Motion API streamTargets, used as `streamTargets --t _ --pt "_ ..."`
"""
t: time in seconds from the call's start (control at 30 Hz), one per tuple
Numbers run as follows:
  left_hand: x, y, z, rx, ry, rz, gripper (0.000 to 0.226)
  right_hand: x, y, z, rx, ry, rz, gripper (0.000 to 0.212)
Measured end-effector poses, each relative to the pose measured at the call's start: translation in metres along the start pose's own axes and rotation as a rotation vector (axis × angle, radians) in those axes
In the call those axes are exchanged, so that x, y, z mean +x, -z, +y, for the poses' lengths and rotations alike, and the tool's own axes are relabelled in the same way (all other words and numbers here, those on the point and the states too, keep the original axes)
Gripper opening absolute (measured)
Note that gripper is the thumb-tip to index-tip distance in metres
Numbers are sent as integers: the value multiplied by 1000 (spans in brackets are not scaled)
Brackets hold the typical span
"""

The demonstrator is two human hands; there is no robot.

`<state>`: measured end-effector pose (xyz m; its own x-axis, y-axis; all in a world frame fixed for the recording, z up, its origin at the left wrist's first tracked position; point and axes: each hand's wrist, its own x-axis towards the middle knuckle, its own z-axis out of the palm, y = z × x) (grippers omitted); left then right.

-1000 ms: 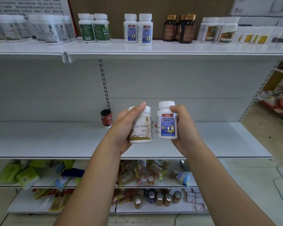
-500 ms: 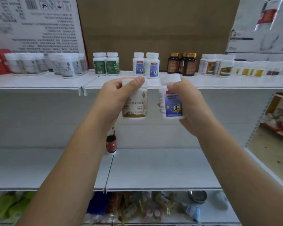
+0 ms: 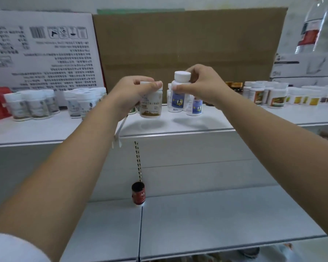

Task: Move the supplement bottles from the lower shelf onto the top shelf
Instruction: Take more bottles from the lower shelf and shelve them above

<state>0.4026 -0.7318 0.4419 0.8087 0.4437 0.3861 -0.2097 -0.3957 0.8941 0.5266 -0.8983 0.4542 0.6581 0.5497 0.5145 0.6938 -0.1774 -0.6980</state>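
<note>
Head view: two bare arms reach up and forward to the top shelf, which runs across the frame above centre.

At about 11 o'clock from centre, the left hand grips a white bottle with a gold band, thumb and fingers curled round its cap and shoulder. Its base hangs just over the shelf, with a shadow beneath it.

At about 1 o'clock, the right hand pinches a white bottle with a blue label at the neck, below its cap. Whether the base touches the shelf cannot be told. A matching bottle stands just beside it, at its 3 o'clock.

At 6 o'clock, one small dark red bottle stands alone at the back of the lower shelf.

These look like light, rigid plastic bottles with smooth sides, probably slippery under a loose hold. A grip round the cap or shoulder suits setting them down upright, and neighbours close by could be knocked over.

More white bottles crowd the top shelf at 9 o'clock.
</note>
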Motion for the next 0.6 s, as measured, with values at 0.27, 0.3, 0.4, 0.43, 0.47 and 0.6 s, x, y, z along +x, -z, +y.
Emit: streamTargets --t 0.27,0.3,0.4,0.43,0.47,0.6 --pt "25 -4 -39 -60 74 41 72 44 -12 19 -555 33 -78 52" --pt "26 -4 -41 -52 67 43 74 46 -15 24 -579 30 -84 53" --pt "27 -3 -43 -27 55 29 82 51 -21 33 -608 13 -76 55" --pt "28 -3 -45 -23 54 26 81 52 -21 34 -628 7 -60 56" --pt "28 -3 -46 -18 50 28 81 53 -20 34 -662 3 -46 57" --pt "29 -1 -48 -36 58 47 86 50 -16 35 -816 32 -4 63"
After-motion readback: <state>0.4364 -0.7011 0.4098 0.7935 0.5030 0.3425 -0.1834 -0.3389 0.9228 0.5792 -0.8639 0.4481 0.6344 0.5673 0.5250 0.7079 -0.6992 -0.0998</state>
